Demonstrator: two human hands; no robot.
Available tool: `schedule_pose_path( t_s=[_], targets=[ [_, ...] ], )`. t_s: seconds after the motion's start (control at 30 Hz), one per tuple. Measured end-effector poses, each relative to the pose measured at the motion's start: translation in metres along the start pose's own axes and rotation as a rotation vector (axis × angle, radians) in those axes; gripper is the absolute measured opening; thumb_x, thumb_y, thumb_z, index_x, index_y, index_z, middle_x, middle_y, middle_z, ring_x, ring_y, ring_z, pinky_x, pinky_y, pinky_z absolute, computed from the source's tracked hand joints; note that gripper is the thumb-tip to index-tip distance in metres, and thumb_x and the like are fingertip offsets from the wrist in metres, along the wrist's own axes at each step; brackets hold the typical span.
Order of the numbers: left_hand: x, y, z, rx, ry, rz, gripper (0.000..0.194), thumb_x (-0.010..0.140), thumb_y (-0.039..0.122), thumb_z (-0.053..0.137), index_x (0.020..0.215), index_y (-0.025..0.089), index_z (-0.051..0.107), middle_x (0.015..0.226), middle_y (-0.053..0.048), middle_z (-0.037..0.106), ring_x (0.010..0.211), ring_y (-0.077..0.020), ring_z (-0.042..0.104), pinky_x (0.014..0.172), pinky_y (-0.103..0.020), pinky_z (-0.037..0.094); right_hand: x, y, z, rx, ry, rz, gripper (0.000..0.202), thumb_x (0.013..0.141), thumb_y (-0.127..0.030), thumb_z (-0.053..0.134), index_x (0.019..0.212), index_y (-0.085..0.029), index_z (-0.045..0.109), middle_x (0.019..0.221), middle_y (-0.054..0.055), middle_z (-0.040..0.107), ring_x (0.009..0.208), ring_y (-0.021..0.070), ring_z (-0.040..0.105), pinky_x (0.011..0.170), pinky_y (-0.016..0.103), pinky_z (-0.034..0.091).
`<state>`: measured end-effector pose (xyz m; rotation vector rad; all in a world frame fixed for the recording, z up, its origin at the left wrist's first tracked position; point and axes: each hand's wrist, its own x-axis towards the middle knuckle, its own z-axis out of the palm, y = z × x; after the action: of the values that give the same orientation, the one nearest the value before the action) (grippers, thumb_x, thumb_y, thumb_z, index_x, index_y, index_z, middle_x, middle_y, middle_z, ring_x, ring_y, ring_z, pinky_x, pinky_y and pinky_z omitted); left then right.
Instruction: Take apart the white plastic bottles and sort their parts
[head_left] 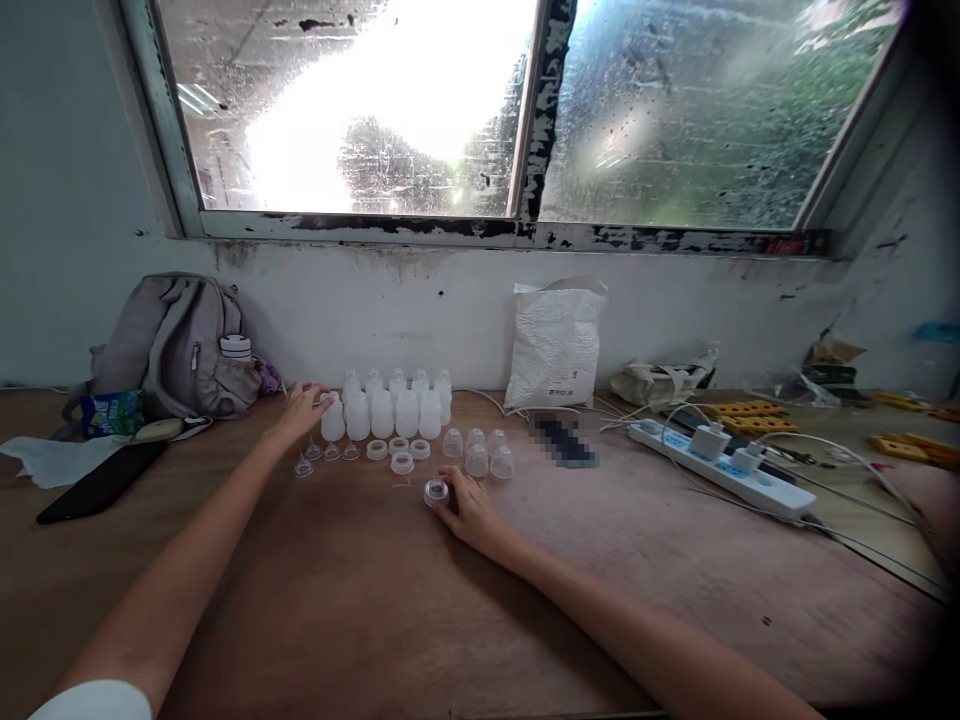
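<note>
My left hand point(304, 412) reaches to the left end of a row of milky white baby bottles point(382, 416), its fingers at the top of the leftmost bottle point(332, 418). Clear bottle nipples point(331, 452) stand on the table just below that hand. My right hand point(471, 508) rests on the table with thumb and fingers around a white collar ring with a clear centre point(436, 491). Several loose white collar rings point(402, 463) lie in front of the bottles. Clear dome caps point(476, 460) stand beyond the right hand. Behind the white bottles is a row of clear-topped bottles point(398, 381).
A grey backpack point(176, 345) and a black phone point(103, 483) are at left. A white plastic package point(557, 345) leans on the wall. A power strip point(720, 470) with cables lies at right, near yellow pieces point(750, 415). Part of another person's arm point(926, 500) shows at the right edge.
</note>
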<state>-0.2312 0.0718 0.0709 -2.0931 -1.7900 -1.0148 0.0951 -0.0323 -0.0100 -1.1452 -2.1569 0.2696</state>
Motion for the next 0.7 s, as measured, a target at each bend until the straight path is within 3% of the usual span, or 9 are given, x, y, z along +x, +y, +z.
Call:
schedule_pose_path(
  t_s=[0.1, 0.2, 0.3, 0.37, 0.47, 0.57, 0.7],
  targets=[
    [0.001, -0.001, 0.011, 0.007, -0.067, -0.006, 0.027, 0.077, 0.036, 0.044, 0.086, 0.017, 0.060, 0.088, -0.008, 0.054, 0.094, -0.0247, 0.050, 0.084, -0.038, 0.038, 0.000, 0.001, 0.001, -0.008, 0.009, -0.004, 0.037, 0.071, -0.019, 0.054, 0.105, -0.019, 0.040, 0.101, 0.008, 0.056, 0.091, 0.0208, 0.053, 0.078, 0.034, 0.040],
    [0.002, 0.007, 0.009, 0.011, -0.038, -0.031, 0.026, 0.079, 0.035, 0.040, 0.082, 0.017, 0.058, 0.087, -0.008, 0.055, 0.087, -0.0242, 0.052, 0.080, -0.038, 0.040, -0.001, 0.003, 0.002, -0.007, 0.017, -0.021, 0.037, 0.072, -0.020, 0.054, 0.107, -0.019, 0.039, 0.103, 0.008, 0.056, 0.093, 0.0212, 0.052, 0.078, 0.034, 0.040],
    [0.002, 0.025, -0.007, -0.020, 0.164, -0.025, 0.023, 0.080, 0.035, 0.040, 0.083, 0.017, 0.055, 0.100, -0.010, 0.052, 0.095, -0.0242, 0.050, 0.084, -0.038, 0.038, -0.001, 0.003, 0.001, 0.011, 0.016, -0.021, 0.038, 0.072, -0.021, 0.054, 0.107, -0.020, 0.039, 0.102, 0.007, 0.055, 0.094, 0.0216, 0.051, 0.079, 0.036, 0.040],
    [-0.002, 0.045, -0.020, -0.106, 0.336, 0.051, 0.019, 0.079, 0.035, 0.043, 0.079, 0.018, 0.052, 0.103, -0.008, 0.051, 0.100, -0.0217, 0.049, 0.087, -0.034, 0.037, 0.000, 0.003, 0.001, 0.041, 0.019, -0.007, 0.038, 0.071, -0.021, 0.055, 0.106, -0.020, 0.040, 0.101, 0.007, 0.056, 0.094, 0.0214, 0.051, 0.080, 0.036, 0.040],
    [-0.016, 0.083, -0.031, -0.295, 0.427, 0.141, 0.016, 0.080, 0.035, 0.045, 0.075, 0.019, 0.046, 0.097, -0.004, 0.055, 0.097, -0.0175, 0.051, 0.087, -0.030, 0.037, 0.001, 0.001, -0.001, 0.162, 0.043, 0.038, 0.038, 0.070, -0.022, 0.058, 0.104, -0.020, 0.042, 0.094, 0.005, 0.057, 0.090, 0.0198, 0.053, 0.079, 0.035, 0.042],
    [-0.040, 0.121, -0.017, -0.526, 0.357, 0.128, 0.016, 0.081, 0.035, 0.045, 0.077, 0.020, 0.042, 0.099, -0.004, 0.055, 0.094, -0.0162, 0.053, 0.083, -0.030, 0.040, 0.005, -0.001, -0.005, 0.365, 0.156, 0.140, 0.037, 0.072, -0.028, 0.057, 0.104, -0.020, 0.042, 0.092, 0.006, 0.057, 0.082, 0.0183, 0.056, 0.073, 0.033, 0.046],
    [-0.079, 0.159, 0.029, -0.800, 0.067, 0.072, 0.027, 0.074, 0.037, 0.056, 0.088, 0.020, 0.040, 0.105, -0.006, 0.051, 0.086, -0.0155, 0.056, 0.077, -0.029, 0.043, 0.008, 0.002, -0.008, 0.604, 0.330, 0.243, 0.039, 0.074, -0.037, 0.055, 0.106, -0.020, 0.040, 0.092, 0.007, 0.055, 0.075, 0.0183, 0.057, 0.071, 0.034, 0.049]
  ],
)
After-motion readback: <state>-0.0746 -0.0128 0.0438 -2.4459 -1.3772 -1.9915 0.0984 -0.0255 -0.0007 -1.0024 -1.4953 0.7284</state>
